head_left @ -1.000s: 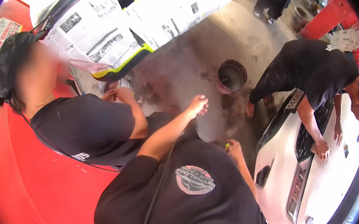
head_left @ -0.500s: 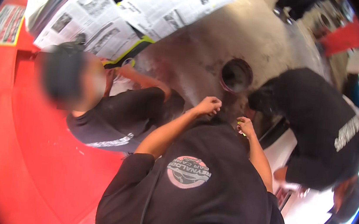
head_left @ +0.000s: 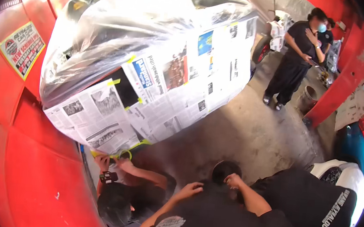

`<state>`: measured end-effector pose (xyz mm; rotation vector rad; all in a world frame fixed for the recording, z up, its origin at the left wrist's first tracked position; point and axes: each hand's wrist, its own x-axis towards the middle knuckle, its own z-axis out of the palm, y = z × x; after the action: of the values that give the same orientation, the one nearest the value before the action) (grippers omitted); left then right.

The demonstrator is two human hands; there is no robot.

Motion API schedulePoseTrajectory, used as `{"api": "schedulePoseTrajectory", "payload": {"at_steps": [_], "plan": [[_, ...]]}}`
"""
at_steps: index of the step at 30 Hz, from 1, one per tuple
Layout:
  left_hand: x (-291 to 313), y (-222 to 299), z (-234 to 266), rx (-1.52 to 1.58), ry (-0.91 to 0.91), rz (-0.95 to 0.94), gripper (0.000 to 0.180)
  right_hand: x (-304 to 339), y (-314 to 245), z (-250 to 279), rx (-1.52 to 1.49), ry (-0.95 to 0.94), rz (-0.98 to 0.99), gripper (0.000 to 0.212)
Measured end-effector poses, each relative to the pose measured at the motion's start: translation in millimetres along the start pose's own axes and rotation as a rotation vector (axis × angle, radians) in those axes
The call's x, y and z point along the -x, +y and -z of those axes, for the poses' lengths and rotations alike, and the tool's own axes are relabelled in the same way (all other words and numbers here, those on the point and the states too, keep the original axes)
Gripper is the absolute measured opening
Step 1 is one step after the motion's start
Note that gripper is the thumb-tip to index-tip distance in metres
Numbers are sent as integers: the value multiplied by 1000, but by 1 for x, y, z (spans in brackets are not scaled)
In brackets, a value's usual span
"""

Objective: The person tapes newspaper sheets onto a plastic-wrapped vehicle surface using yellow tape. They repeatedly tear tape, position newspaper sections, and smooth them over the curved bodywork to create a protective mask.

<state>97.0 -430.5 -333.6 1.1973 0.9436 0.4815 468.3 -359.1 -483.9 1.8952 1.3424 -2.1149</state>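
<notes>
My left hand (head_left: 192, 188) rests low in the middle, against the edge of my black shirt (head_left: 224, 220). Its fingers look loosely stretched over the dark cloth, and nothing shows in them. My right hand (head_left: 234, 181) is raised beside it with the fingers bent together in a pinch; what they hold, if anything, is too small to make out. Just behind that hand lies a dark round bucket (head_left: 226, 167) on the floor. To my left, a crouching person's hands (head_left: 124, 164) hold a yellow-green tape roll (head_left: 125, 154) at the lower edge of a newspaper-covered vehicle (head_left: 166, 98).
Clear plastic sheeting (head_left: 146, 30) drapes over the vehicle's top. A red wall (head_left: 30, 164) runs along my left. Another person in black (head_left: 301, 206) bends close at my right. Farther off, a person (head_left: 299, 55) stands near a bucket (head_left: 308, 98) and a red post (head_left: 346, 68).
My view has tilted up, so more of the covered vehicle and the far floor show. My hands sit lower in the picture. Yellow-green bits at my right hand no longer show.
</notes>
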Motion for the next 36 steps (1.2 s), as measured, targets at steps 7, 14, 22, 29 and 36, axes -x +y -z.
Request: {"api": "schedulePoseTrajectory", "payload": {"at_steps": [7, 14, 22, 29, 36], "plan": [[-43, 69, 36, -74, 119, -90, 49, 49, -88, 61, -172, 375, 368, 18], [-106, 67, 81, 95, 210, -86, 50, 62, -341, 233, -1181, 321, 810, 45], [-269, 249, 167, 77, 289, -56, 45, 191, -649, 342, -312, 465, 1583, 25], [-359, 308, 158, -313, 205, -266, 28, 204, -813, 437, 431, 847, 1654, 23], [-383, 337, 154, -28, 201, -156, 36, 148, -834, 451, 843, 1031, 1677, 23]]}}
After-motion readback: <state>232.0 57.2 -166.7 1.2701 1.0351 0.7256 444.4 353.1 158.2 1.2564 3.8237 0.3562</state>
